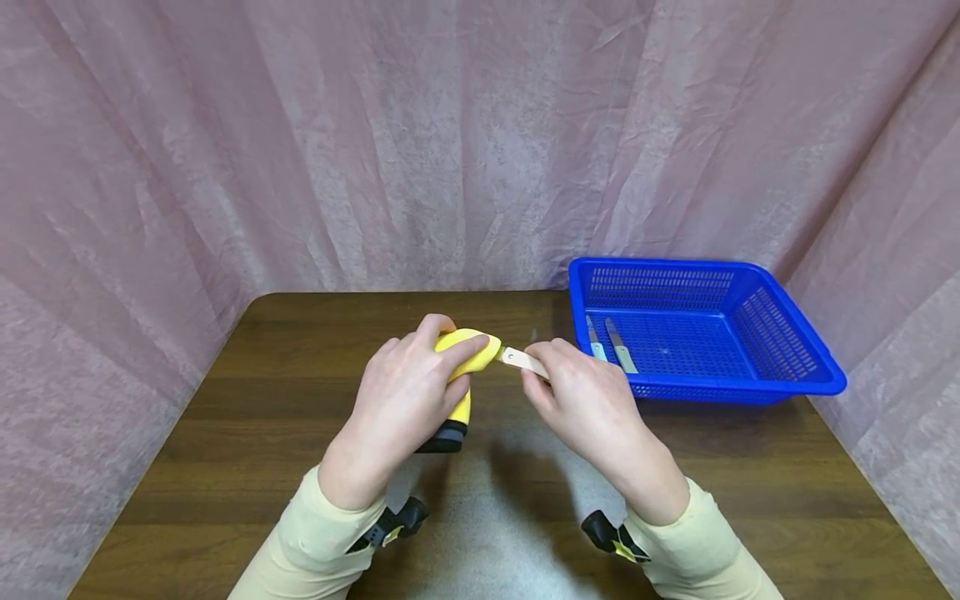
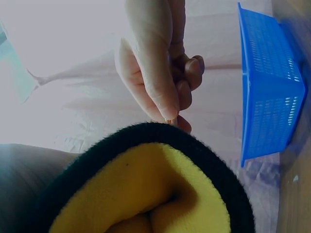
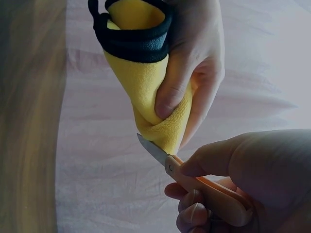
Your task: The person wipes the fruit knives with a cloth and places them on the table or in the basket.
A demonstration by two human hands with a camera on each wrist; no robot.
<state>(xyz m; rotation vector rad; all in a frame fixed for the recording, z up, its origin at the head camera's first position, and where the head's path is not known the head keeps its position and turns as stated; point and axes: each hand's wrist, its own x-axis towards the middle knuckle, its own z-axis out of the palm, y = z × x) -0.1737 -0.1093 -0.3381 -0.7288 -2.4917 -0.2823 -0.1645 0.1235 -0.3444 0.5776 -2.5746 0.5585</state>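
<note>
My left hand (image 1: pixel 405 383) grips a folded yellow cloth (image 1: pixel 461 406) with a black and grey edge. In the right wrist view, the thumb presses into the cloth (image 3: pixel 141 87), whose trimmed edge and black loop point up. My right hand (image 1: pixel 588 400) holds a small folding knife (image 3: pixel 206 191) by its pale orange handle, blade out. The blade (image 3: pixel 152 148) lies against the cloth's bunched lower end; whether its far side is covered cannot be told. In the left wrist view, the cloth (image 2: pixel 146 184) hides most of the knife, and the right hand (image 2: pixel 155 63) shows beyond it.
A blue perforated basket (image 1: pixel 806 379) stands at the right of the wooden table (image 1: pixel 255 433). Inside, along its left side, lie a light blue-handled knife (image 1: pixel 596 346) and a light green-handled knife (image 1: pixel 622 354), both unfolded. Pink curtains (image 1: pixel 420 150) hang behind the table.
</note>
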